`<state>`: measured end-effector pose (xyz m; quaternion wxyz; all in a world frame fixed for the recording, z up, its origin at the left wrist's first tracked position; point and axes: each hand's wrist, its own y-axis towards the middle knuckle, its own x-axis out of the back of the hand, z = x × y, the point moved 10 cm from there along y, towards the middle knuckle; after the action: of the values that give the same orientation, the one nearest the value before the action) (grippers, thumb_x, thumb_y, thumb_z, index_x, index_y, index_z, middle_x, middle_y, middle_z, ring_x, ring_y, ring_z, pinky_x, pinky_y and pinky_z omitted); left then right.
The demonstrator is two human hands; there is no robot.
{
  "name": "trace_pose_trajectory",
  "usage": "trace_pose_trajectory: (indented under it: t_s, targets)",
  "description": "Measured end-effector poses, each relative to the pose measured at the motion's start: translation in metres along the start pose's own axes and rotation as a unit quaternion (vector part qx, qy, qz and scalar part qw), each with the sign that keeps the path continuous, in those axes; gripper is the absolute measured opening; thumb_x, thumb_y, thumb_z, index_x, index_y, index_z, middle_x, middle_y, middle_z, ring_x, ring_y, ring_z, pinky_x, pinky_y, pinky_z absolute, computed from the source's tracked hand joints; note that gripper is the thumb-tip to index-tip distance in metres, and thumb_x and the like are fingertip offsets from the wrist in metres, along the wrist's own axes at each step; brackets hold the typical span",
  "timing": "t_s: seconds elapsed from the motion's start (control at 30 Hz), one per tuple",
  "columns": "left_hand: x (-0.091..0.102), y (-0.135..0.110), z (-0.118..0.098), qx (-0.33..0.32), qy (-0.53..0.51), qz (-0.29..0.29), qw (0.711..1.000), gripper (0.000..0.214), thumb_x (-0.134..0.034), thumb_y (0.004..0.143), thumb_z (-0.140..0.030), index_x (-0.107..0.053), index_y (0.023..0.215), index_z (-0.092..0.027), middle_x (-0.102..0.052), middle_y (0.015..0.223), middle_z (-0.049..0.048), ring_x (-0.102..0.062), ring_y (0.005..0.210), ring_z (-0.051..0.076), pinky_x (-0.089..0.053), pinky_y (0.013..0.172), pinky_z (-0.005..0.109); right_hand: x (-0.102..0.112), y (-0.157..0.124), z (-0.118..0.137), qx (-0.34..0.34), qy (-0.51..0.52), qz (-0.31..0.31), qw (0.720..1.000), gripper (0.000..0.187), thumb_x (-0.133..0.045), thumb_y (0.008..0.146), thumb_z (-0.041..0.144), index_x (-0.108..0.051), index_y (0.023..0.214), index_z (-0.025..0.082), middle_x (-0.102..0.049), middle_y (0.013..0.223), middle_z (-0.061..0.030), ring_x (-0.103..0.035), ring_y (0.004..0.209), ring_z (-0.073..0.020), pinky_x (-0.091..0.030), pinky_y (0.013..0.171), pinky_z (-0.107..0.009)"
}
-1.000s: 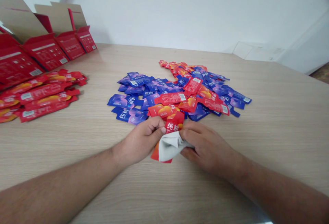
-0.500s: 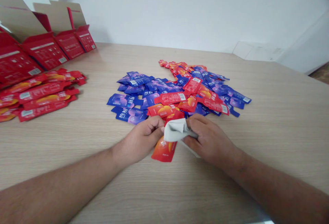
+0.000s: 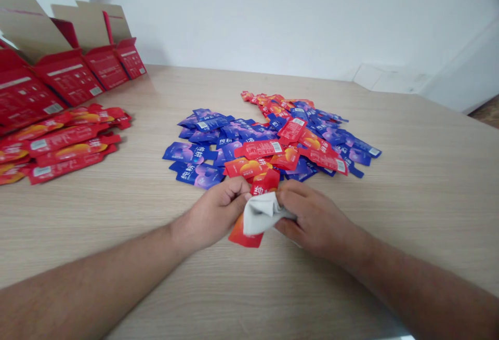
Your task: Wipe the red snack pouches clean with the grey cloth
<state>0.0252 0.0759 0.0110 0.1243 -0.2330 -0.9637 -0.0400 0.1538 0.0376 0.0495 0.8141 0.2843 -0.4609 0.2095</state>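
My left hand [image 3: 218,207] is closed on the edge of a red and orange sachet [image 3: 245,240], holding it slanted above the table. My right hand [image 3: 312,215] grips a folded pale grey cloth [image 3: 260,212], which lies across the middle of the sachet and covers much of its front. The sachet's red upper end shows above the cloth and its orange lower end below. Just beyond my hands is a loose pile of sachets, some blue and purple [image 3: 200,173], others red and orange [image 3: 259,148].
Red cardboard boxes [image 3: 70,77] with raised flaps stand in a row at the left. In front of them, red sachets [image 3: 70,142] lie in overlapping rows. A white wall [image 3: 296,17] rises behind the wooden table [image 3: 421,173], and a white flat object [image 3: 385,77] is at the back right.
My right hand has moved the cloth down along the sachet and slightly left, uncovering more of the upper end. My left hand has stayed almost still.
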Motion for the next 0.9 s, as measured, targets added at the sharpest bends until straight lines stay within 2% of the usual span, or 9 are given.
trace_pose_trajectory:
  t_s: [0.1, 0.27, 0.43, 0.6, 0.8, 0.9]
  targets:
    - [0.0, 0.0, 0.0, 0.002, -0.005, 0.001, 1.0, 0.024, -0.054, 0.097, -0.037, -0.052, 0.082, -0.018, -0.05, 0.069, -0.004, -0.043, 0.059, 0.01, -0.038, 0.054, 0.02, -0.005, 0.0, 0.005, 0.017, 0.001, 0.022, 1.0, 0.009, -0.064, 0.092, 0.021, -0.057, 0.096, 0.021, -0.062, 0.101, -0.0053, -0.058, 0.092, -0.0219, -0.049, 0.08, -0.035]
    - [0.001, 0.0, 0.001, 0.005, 0.006, -0.004, 1.0, 0.024, -0.053, 0.098, -0.035, -0.051, 0.081, -0.018, -0.05, 0.069, -0.0044, -0.04, 0.058, 0.009, -0.035, 0.052, 0.02, 0.007, -0.001, -0.01, -0.044, -0.002, -0.03, 0.999, 0.009, -0.063, 0.094, 0.023, -0.055, 0.097, 0.02, -0.062, 0.101, -0.0066, -0.059, 0.092, -0.0217, -0.049, 0.081, -0.036]
    - [0.0, 0.0, 0.0, 0.002, -0.001, 0.002, 1.0, 0.026, -0.054, 0.098, -0.039, -0.052, 0.082, -0.018, -0.051, 0.069, -0.0037, -0.043, 0.059, 0.01, -0.037, 0.054, 0.021, -0.005, -0.002, 0.004, 0.012, -0.001, 0.019, 1.0, 0.008, -0.064, 0.093, 0.022, -0.057, 0.095, 0.021, -0.063, 0.102, -0.0062, -0.059, 0.093, -0.0225, -0.05, 0.082, -0.036]
    - [0.001, 0.0, 0.0, 0.006, 0.008, -0.007, 1.0, 0.024, -0.054, 0.097, -0.036, -0.051, 0.081, -0.019, -0.05, 0.067, -0.0045, -0.04, 0.057, 0.009, -0.034, 0.052, 0.02, 0.005, 0.0, -0.009, -0.047, -0.003, -0.024, 0.999, 0.009, -0.063, 0.094, 0.023, -0.057, 0.101, 0.02, -0.064, 0.103, -0.0073, -0.061, 0.095, -0.0229, -0.051, 0.083, -0.038]
    - [-0.001, 0.0, 0.0, 0.001, -0.01, 0.003, 1.0, 0.026, -0.054, 0.097, -0.039, -0.051, 0.082, -0.018, -0.052, 0.069, -0.0038, -0.044, 0.059, 0.01, -0.038, 0.054, 0.021, -0.005, -0.001, 0.005, 0.009, -0.008, 0.022, 1.0, 0.009, -0.065, 0.092, 0.022, -0.057, 0.096, 0.021, -0.063, 0.103, -0.0062, -0.06, 0.095, -0.0231, -0.05, 0.083, -0.037]
    - [0.001, 0.0, 0.0, 0.006, 0.004, -0.004, 1.0, 0.026, -0.054, 0.098, -0.038, -0.051, 0.08, -0.019, -0.05, 0.068, -0.0044, -0.042, 0.058, 0.01, -0.036, 0.053, 0.021, 0.003, -0.001, -0.006, -0.03, -0.009, -0.015, 0.999, 0.01, -0.064, 0.093, 0.024, -0.057, 0.098, 0.02, -0.063, 0.103, -0.0067, -0.06, 0.093, -0.0223, -0.05, 0.082, -0.037]
